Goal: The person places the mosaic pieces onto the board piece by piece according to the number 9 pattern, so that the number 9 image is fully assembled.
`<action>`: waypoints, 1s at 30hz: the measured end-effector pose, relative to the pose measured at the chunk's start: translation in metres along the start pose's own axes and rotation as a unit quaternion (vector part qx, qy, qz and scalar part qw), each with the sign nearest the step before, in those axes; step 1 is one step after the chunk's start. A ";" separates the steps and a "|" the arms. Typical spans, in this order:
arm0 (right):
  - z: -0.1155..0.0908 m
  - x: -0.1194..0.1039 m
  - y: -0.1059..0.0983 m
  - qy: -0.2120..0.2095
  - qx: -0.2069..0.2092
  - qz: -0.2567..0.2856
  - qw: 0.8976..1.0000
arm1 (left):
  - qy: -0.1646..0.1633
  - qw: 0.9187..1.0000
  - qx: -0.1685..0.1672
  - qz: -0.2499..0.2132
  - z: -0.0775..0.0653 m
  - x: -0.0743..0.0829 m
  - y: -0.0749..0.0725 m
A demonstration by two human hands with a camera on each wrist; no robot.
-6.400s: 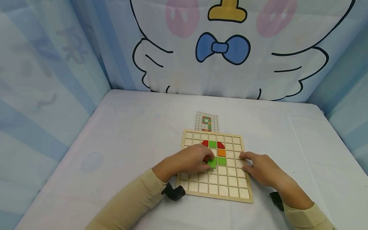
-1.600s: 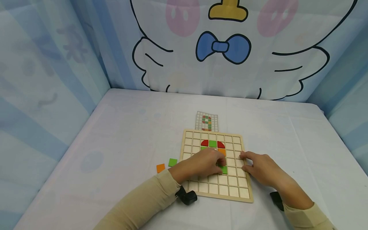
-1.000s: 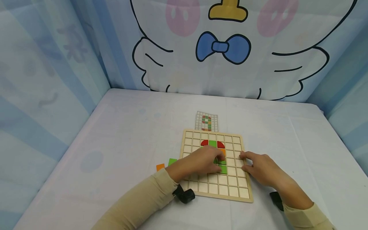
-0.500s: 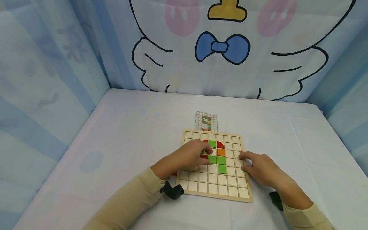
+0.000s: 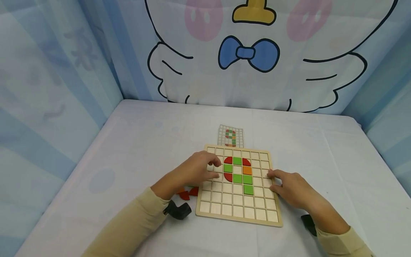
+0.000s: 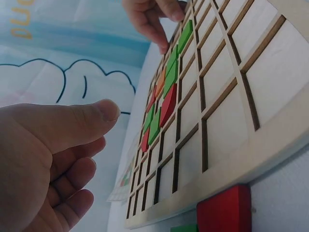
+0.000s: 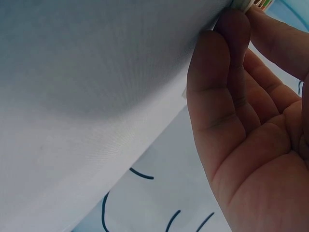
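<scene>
My left hand (image 5: 195, 170) hovers over the left side of a wooden grid board (image 5: 237, 217), fingers loosely bent and nothing between them. In the left wrist view, the thumb and fingers (image 6: 72, 186) are apart from the board. My right hand (image 5: 293, 187) pinches the board's right edge; the right wrist view has its fingertips (image 7: 232, 24) at the rim. Set in the cells are red quarter-round tiles (image 5: 246, 162), several green square tiles (image 5: 248, 189) and an orange square tile (image 5: 247, 170), forming a loop with a short tail.
A printed pattern card (image 5: 238, 137) lies behind the board, its lower part covered. Loose red tiles (image 5: 184, 195) lie left of the board, with green and orange ones partly hidden under my left hand. Curtains (image 5: 64, 125) enclose the white table (image 5: 144, 142).
My left hand has set a green square in the right column under the other green one, let go, and drawn back left. The right hand stays at the board's edge.
</scene>
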State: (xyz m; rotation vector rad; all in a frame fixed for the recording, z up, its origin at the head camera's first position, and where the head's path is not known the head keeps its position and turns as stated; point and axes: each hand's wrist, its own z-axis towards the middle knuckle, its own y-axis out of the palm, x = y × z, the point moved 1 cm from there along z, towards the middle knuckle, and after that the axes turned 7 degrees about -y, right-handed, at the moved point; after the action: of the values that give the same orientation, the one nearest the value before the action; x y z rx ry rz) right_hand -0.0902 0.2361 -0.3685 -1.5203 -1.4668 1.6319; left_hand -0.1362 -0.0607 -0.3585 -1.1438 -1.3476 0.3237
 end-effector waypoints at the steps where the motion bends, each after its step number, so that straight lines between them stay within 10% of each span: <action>1: 0.000 0.000 0.000 0.000 0.000 0.000 1.000 | -0.002 1.000 0.002 0.001 -0.001 -0.001 -0.001; 30: 0.000 0.000 0.000 -0.007 0.009 -0.002 1.000 | -0.079 0.997 0.001 0.025 -0.026 -0.044 -0.013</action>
State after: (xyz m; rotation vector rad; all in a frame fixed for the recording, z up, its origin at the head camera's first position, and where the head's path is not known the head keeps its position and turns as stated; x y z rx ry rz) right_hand -0.0900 0.2362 -0.3684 -1.4982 -1.4571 1.6531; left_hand -0.1305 -0.1120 -0.3690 -1.1713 -1.4573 0.4594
